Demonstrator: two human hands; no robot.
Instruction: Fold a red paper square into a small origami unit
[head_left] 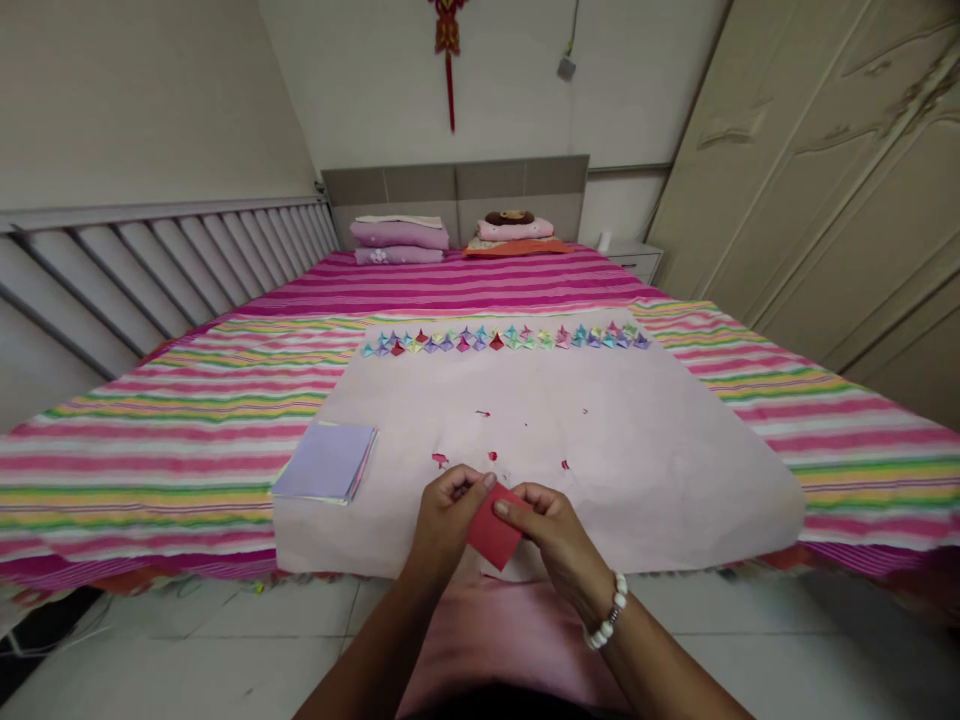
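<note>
Two hands, one red paper square, both grips on it. My left hand pinches its top corner between thumb and fingers; my right hand grasps the right side, thumb flat on the red face, fingers tucked behind. Can't tell how many layers the paper has. It's held tilted, one corner down, by the near edge of a pale sheet, in front of me. White bead bracelet on my right wrist.

Sheet lies on a striped bedspread; a few small red spots on it just past my hands, tears by the look, too small to be sure. Stack of square papers, lilac on top, on the sheet's left edge, apart from my left hand. Folded paper pieces in mixed colors line the sheet's far edge, roughly two rows, well apart from my hands. Beyond: folded lilac bedding against a headboard, metal railing left, wardrobe right.
</note>
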